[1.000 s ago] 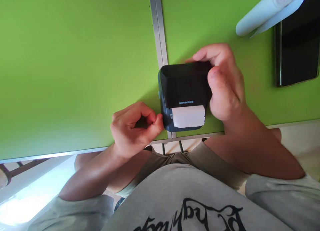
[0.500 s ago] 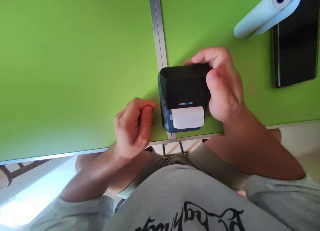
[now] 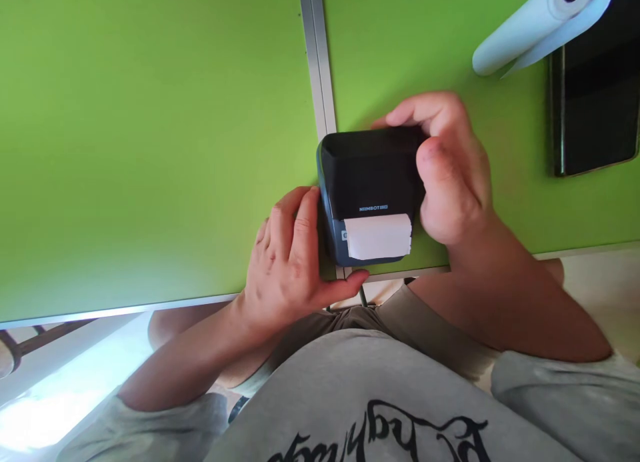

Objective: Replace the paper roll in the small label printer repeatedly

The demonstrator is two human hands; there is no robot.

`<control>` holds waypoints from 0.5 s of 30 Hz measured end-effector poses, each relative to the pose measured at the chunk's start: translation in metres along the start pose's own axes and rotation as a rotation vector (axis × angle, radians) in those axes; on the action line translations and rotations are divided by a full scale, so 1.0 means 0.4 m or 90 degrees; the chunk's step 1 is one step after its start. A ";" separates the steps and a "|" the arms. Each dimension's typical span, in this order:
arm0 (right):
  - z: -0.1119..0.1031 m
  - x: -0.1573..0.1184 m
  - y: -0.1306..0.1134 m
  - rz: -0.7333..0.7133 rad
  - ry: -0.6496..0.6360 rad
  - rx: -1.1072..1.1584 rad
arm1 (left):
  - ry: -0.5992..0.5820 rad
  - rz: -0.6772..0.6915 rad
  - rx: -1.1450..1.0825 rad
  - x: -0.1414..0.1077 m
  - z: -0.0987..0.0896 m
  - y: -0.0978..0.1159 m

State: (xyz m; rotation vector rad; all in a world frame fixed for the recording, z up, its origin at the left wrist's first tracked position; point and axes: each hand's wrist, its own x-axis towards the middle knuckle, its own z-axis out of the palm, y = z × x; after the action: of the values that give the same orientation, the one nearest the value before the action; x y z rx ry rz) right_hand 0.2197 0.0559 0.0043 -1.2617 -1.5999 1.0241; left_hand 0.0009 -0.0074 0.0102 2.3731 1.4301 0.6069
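Observation:
A black label printer point(image 3: 373, 169) with a dark blue base sits across the metal seam of the green table. White label paper point(image 3: 379, 237) sticks out of its near side. My right hand point(image 3: 453, 169) wraps round the printer's right side, thumb on the top edge and fingers behind the far edge. My left hand point(image 3: 295, 262) is at the printer's left side, with its fingertips at the side wall and its thumb stretched out below the near edge, apart from the fingers.
On the green table point(image 3: 150, 142), a roll of white paper point(image 3: 525, 32) lies at the far right, partly over a black flat device point(image 3: 597, 109). A metal strip point(image 3: 319, 62) runs down the table's middle. The table's near edge lies close to my body.
My left hand has moved right to the printer's side, and its curled fingers and thumb have spread. My right hand keeps its hold on the printer. The view has shifted slightly.

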 end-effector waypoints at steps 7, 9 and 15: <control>0.002 0.003 -0.004 -0.014 0.000 0.004 | 0.009 0.009 0.063 -0.006 0.008 -0.003; 0.000 0.003 -0.004 -0.023 -0.007 -0.008 | 0.012 0.011 0.063 -0.003 0.005 -0.004; -0.003 0.003 0.001 -0.046 -0.014 0.002 | 0.015 0.024 0.053 0.004 -0.004 -0.011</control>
State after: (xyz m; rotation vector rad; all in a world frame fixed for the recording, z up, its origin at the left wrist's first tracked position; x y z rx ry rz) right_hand 0.2208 0.0572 0.0047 -1.1847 -1.6480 0.9980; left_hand -0.0026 -0.0038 0.0101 2.4700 1.4500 0.5984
